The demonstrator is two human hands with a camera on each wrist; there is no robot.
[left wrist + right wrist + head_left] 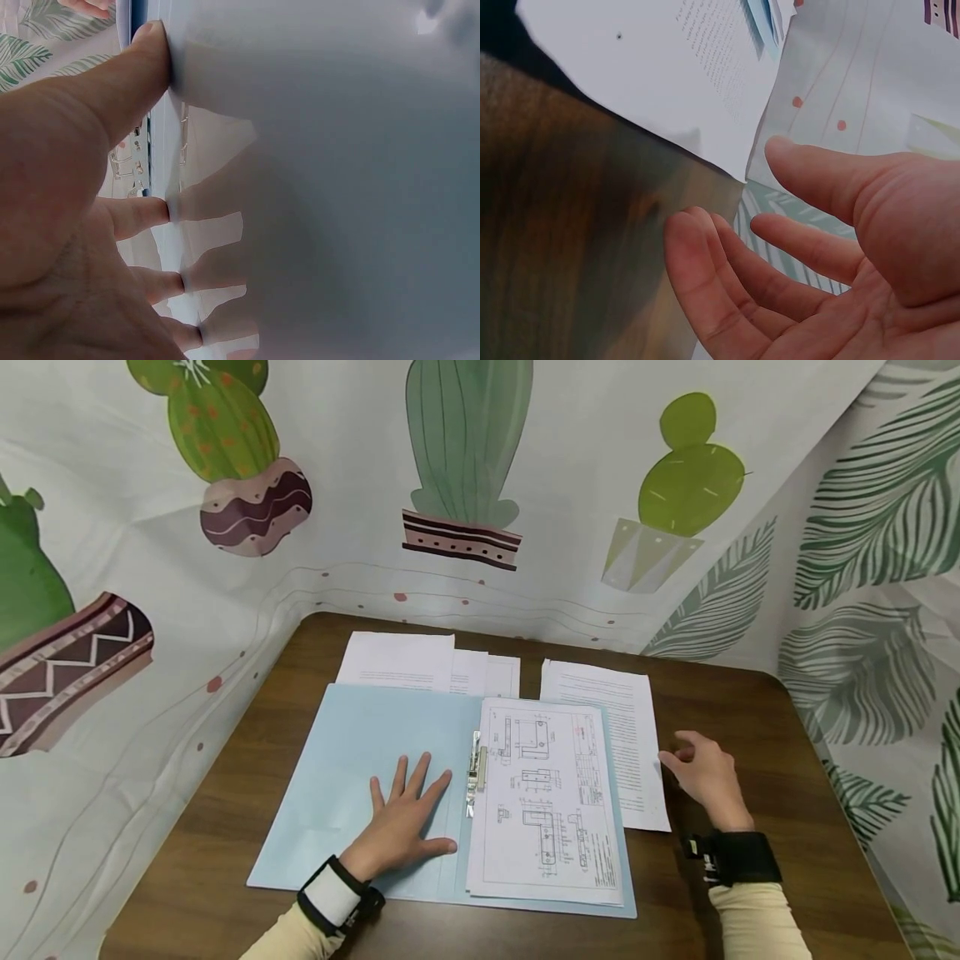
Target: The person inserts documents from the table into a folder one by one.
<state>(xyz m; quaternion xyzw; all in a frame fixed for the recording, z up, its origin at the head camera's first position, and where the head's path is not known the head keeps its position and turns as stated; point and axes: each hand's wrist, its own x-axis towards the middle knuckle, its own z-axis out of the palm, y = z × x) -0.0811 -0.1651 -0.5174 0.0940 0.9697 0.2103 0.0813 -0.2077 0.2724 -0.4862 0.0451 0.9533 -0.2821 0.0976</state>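
Wide brown table (pixel 750 710) under it all, and an open blue folder (pixel 352 735) lies spread beneath the left hand (pixel 405 818), whose fingers (pixel 401 777) are splayed, straight and released, pressing flat on the folder's left leaf. Just right of those fingers sits the metal clip (pixel 475 772), then the drawing sheet (pixel 547 802). The right hand (pixel 705 777) hovers relaxed, grasping nothing, its fingertips (pixel 671 760) just beside the edge of a text page (pixel 622 718). Beyond the left fingers, more papers (pixel 420 662)
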